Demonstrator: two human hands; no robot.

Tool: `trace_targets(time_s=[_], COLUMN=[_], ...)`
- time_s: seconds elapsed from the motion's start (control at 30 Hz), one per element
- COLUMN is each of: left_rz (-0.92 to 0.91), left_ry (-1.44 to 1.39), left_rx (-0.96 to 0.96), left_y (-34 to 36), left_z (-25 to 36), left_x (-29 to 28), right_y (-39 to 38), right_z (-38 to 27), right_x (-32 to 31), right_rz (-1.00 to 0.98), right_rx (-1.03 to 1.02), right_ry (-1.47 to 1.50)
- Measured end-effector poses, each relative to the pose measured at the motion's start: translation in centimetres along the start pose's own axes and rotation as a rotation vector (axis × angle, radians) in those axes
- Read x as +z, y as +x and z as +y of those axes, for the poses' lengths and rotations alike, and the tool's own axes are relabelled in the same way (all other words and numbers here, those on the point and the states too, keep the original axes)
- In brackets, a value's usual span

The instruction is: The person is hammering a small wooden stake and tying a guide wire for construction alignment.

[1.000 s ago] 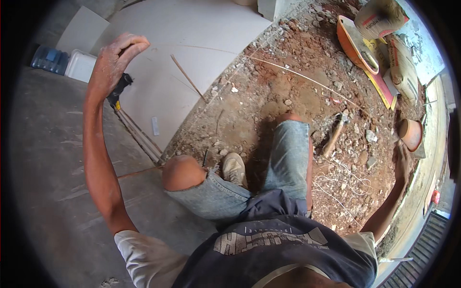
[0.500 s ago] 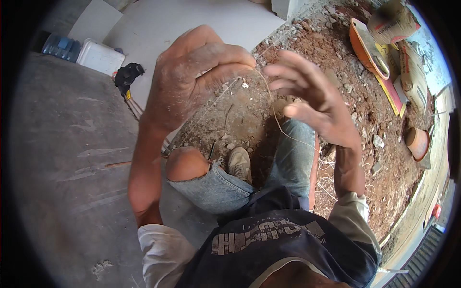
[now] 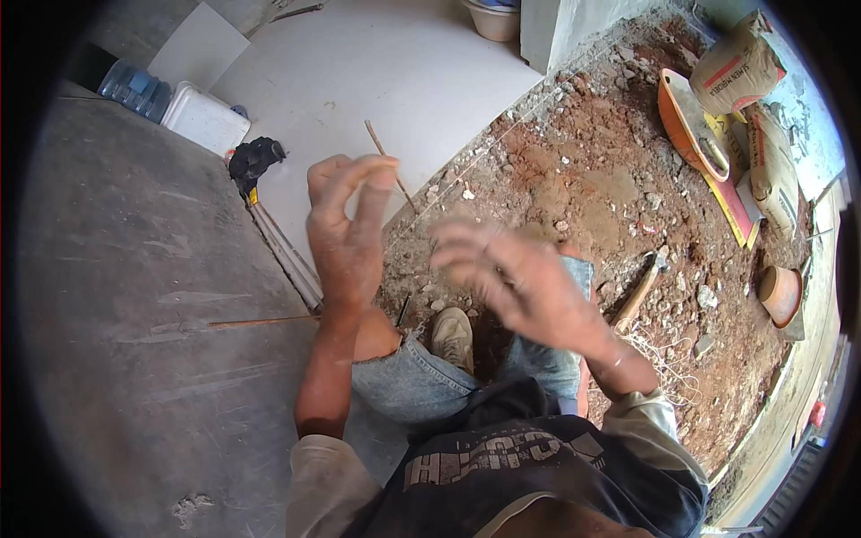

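My left hand (image 3: 345, 206) is raised in the middle, thumb and forefinger pressed together in a pinch. Whatever is between its fingertips is too fine to make out. My right hand (image 3: 516, 278) hovers lower and to the right, over my bent knee, its fingers smeared by motion. Below my right forearm, a tangle of thin pale string (image 3: 668, 372) lies on the soil. Beyond the left hand, a thin brown stick (image 3: 406, 195) leans at the edge of the pale floor, close to a taut line (image 3: 502, 136) stretched over the ground.
A hammer (image 3: 639, 296) lies on the rubble-strewn soil (image 3: 592, 188). At right are an orange basin (image 3: 674, 112), paper sacks (image 3: 735, 67) and a terracotta pot (image 3: 780, 291). Long bars (image 3: 285, 255) and a white tub (image 3: 206, 117) lie at left. A bucket (image 3: 493, 20) stands at the back.
Both hands have come down, the right also moving left, across my body. The loose string that ran from the left fingertips past the right hand no longer shows. The hammer is now uncovered.
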State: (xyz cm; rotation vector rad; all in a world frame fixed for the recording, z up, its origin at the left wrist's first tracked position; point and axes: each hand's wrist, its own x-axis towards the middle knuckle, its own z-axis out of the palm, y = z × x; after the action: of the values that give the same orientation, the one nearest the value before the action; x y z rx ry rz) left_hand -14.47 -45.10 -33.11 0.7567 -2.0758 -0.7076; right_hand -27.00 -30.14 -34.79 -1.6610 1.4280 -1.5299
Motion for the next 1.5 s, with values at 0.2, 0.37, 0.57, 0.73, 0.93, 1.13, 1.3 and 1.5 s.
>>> trace_targets(time_s=[0.2,0.37,0.57,0.73,0.93,1.13,1.3,1.5], left_rz=[-0.016,-0.253,-0.304,-0.301,-0.310,-0.295,-0.394,-0.567], left_ry=[-1.352,-1.376,-1.249,-1.265,-1.188,-1.076,-1.229,-1.543], left_rx=[-0.220,-0.055,0.066,0.026,0.018,0.026,-0.052,-0.338], left_y=[0.3,0.1,-0.5,-0.4,-0.4,-0.6,-0.4,0.1], left_z=[-2.6,-2.0,-1.2,-2.1,-2.3,-2.3,-3.5,-3.4], left_x=[-1.0,-0.7,-0.2,-0.9,-0.6,-0.6,-0.9,-0.7], right_y=[-0.3,3.1,5.2,6.1,5.9,6.2,5.9,6.0], right_z=[-0.9,-1.3,-0.1,1.4,0.1,2.0,1.2,-0.4], right_x=[0.0,-1.4,2.0,1.0,1.5,1.5,-1.9,-5.6], right_rz=[-0.098,0.288,0.043,-0.054,0.013,-0.015,-0.031,0.013], right_rx=[0.026,-0.020,-0.089,-0.038,0.107,0.021,0.119,-0.040], right_ry=[-0.240,-0.280,-0.193,-0.136,0.115,0.045,0.230,-0.191])
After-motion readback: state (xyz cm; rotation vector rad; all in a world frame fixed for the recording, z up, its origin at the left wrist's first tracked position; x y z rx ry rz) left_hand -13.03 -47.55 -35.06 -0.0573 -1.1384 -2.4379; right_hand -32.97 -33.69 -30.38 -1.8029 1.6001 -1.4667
